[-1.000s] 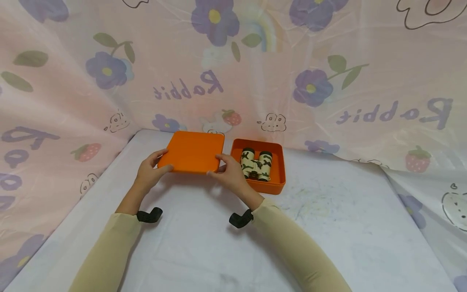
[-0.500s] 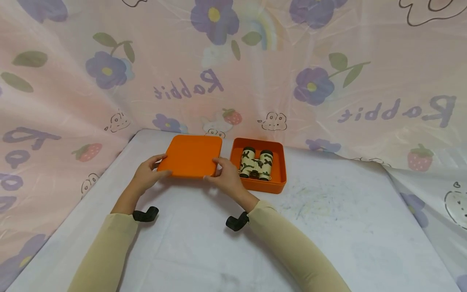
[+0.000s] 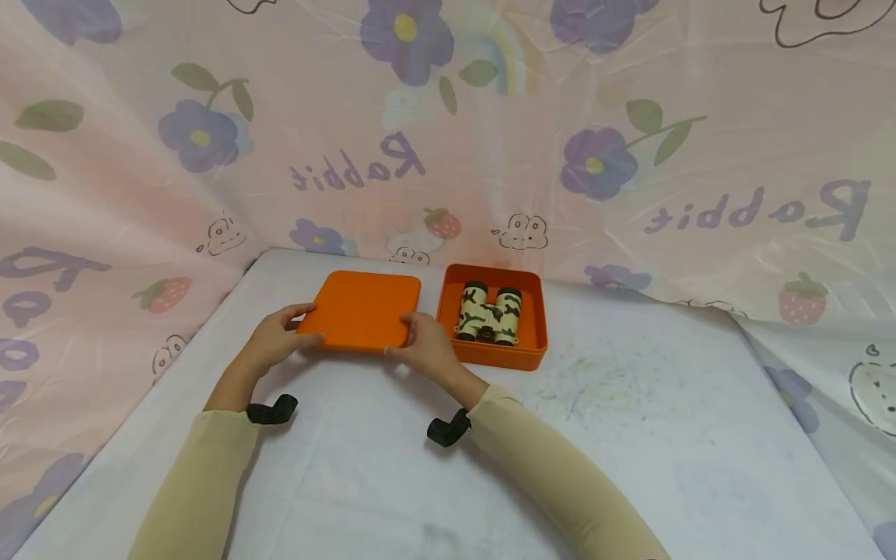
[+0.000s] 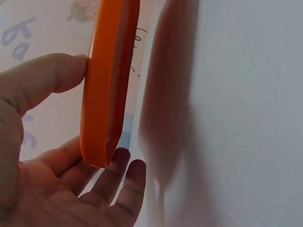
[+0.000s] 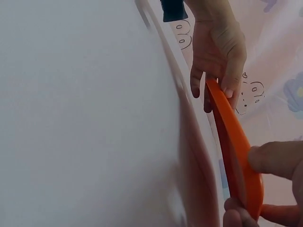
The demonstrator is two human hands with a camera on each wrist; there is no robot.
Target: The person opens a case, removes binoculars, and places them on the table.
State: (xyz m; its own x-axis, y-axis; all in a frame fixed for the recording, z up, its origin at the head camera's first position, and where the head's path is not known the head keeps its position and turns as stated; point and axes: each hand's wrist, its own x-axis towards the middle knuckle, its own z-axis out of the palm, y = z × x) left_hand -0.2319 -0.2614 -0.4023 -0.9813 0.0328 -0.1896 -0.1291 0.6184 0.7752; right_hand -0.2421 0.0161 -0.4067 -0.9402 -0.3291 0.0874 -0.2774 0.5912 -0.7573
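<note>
Both hands hold a flat orange lid (image 3: 364, 309) level, its hollow side down, close over the white table. My left hand (image 3: 274, 338) grips its left edge; in the left wrist view the thumb (image 4: 71, 73) presses the lid's side wall (image 4: 100, 94) and the fingers spread beneath. At the right edge my right hand (image 3: 428, 346) pinches the near corner, and the right wrist view shows its thumb (image 5: 274, 158) on the rim. Just right of that hand stands an orange box (image 3: 504, 356) without its lid. Inside it lie camouflage-patterned binoculars (image 3: 488, 313).
White cloth covers the table (image 3: 602, 467), with faint smudges to the right of the box. A pink curtain (image 3: 476, 171) printed with flowers and rabbits hangs behind and on the left. Black camera mounts (image 3: 273, 410) sit on both wrists.
Both hands have brought the lid toward the person, slightly left and lower. The box and binoculars have stayed in place.
</note>
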